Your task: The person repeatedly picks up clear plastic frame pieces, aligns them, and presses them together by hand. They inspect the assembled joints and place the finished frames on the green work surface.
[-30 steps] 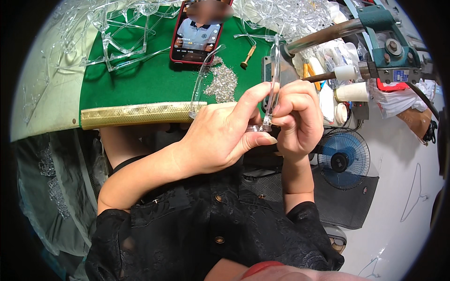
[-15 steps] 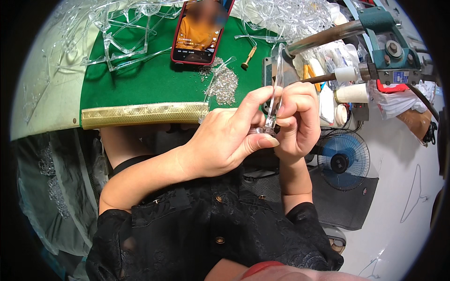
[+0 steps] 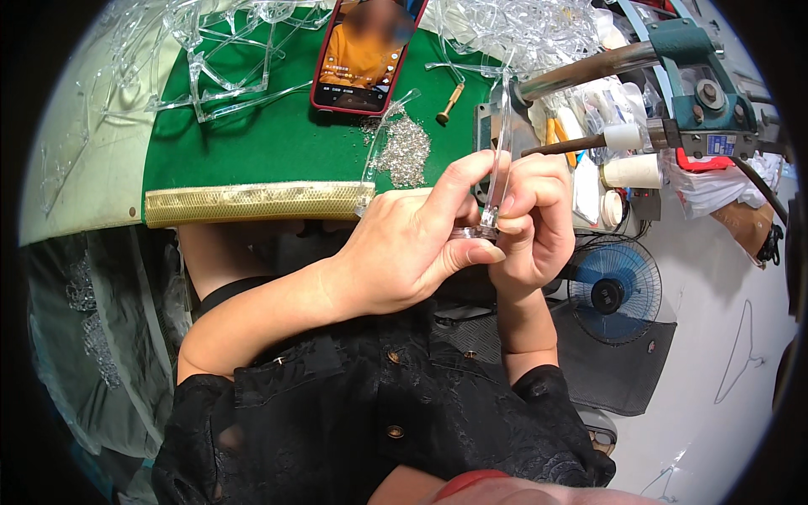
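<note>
Both hands are together in front of my chest, at the near edge of the green bench top. Between them is a clear plastic eyeglass frame (image 3: 502,139), one temple pointing up and away, the other running beside the silvery pile. My left hand (image 3: 404,244) is closed on its front part, with the thumb below and the forefinger raised along the upright temple. My right hand (image 3: 537,206) has curled fingers pinching near the base of that temple, by the hinge corner. The fingers hide most of the frame's front.
A heap of small silvery pieces (image 3: 404,156) lies on the green mat (image 3: 227,151). Beyond are a red-cased phone (image 3: 360,59), a small brass screwdriver (image 3: 450,103) and piled clear eyeglass frames (image 3: 227,67). A teal metal bench machine (image 3: 686,50) stands at right, above a blue fan (image 3: 610,295).
The upright temple has turned slightly and shows a broader side. Both hands keep nearly the same place and grip; the whole view has shifted a little.
</note>
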{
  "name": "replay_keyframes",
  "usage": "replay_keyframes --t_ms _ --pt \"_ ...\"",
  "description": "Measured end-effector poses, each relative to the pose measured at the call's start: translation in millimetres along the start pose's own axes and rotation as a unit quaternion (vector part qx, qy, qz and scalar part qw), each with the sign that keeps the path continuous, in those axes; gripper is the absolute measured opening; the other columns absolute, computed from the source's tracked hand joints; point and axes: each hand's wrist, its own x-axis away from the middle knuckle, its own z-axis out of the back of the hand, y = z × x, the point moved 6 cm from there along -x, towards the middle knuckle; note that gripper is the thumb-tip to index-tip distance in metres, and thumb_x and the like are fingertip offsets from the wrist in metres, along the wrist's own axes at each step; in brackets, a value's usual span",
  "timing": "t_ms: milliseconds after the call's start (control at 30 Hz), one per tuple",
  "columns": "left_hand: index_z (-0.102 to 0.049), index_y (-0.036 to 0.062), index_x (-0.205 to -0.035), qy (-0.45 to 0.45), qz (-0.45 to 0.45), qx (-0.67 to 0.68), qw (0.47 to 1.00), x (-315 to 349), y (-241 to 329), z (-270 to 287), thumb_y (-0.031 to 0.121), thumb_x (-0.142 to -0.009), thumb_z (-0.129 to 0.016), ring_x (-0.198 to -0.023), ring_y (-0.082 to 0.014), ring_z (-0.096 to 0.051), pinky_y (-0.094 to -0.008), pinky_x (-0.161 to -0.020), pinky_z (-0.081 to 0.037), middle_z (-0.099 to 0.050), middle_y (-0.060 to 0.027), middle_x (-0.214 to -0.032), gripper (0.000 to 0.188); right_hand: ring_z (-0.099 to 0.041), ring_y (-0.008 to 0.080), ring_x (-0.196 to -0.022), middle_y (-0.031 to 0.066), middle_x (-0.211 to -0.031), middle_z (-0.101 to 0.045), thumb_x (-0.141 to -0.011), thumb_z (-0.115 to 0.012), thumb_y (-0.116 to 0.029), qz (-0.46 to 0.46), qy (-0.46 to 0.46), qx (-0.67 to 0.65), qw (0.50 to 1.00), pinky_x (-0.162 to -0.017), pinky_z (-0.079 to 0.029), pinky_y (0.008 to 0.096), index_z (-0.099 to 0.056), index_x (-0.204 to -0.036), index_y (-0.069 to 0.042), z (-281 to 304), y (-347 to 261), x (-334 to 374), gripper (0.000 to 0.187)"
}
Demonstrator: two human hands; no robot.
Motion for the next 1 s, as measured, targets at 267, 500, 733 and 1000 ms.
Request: replay_keyframes --t_ms 267,500,733,1000 --pt "-0.029 -0.0020 -0.140 0.083 -0.082 -0.072 0.991 1 -1 1 0.042 -0.087 -0.061 -0.076 -0.0318 -0.065 -0.0368 -0.065 -0.050 -0.062 -0.0136 -0.085 0.076 -0.049 0.0153 -0.075 0.0076 -0.084 -0.052 -0.091 -0.061 -0.020 -0.044 0.018 -0.070 0.996 -0.068 -0.043 0.0252 -0.055 -0.083 -0.001 -4 7 6 0.021" --pt "-0.025 -0.0044 -0.140 0.050 -0.064 -0.083 0.993 -2 0 4 0.052 -0.091 -0.052 -0.084 -0.0323 -0.068 -0.0337 -0.074 -0.051 -0.066 -0.0194 -0.095 0.079 -0.049 0.0150 -0.075 0.0077 -0.084 -0.052 -0.091 -0.062 -0.019 -0.066 0.033 -0.091 0.993 -0.068 -0.042 0.0246 -0.055 -0.083 -0.001 -6 8 8 0.020" --pt "-0.024 -0.0023 -0.141 0.016 -0.012 0.023 1.000 -3 1 -1 0.053 -0.092 -0.049 -0.084 -0.0306 -0.068 -0.0322 -0.075 -0.050 -0.067 -0.0180 -0.092 0.078 -0.051 0.0164 -0.073 0.0074 -0.081 -0.052 -0.087 -0.066 -0.018 -0.003 0.006 -0.032 0.999 -0.064 -0.043 0.0258 -0.055 -0.081 -0.002 1 5 -1 0.019" --pt "-0.024 -0.0007 -0.141 -0.003 0.013 0.035 0.999 -4 3 0 0.052 -0.092 -0.051 -0.087 -0.0318 -0.069 -0.0334 -0.075 -0.051 -0.068 -0.0182 -0.095 0.077 -0.050 0.0163 -0.072 0.0071 -0.080 -0.052 -0.088 -0.065 -0.021 0.039 0.008 -0.003 0.999 -0.064 -0.043 0.0260 -0.055 -0.082 -0.003 2 4 -3 0.022"
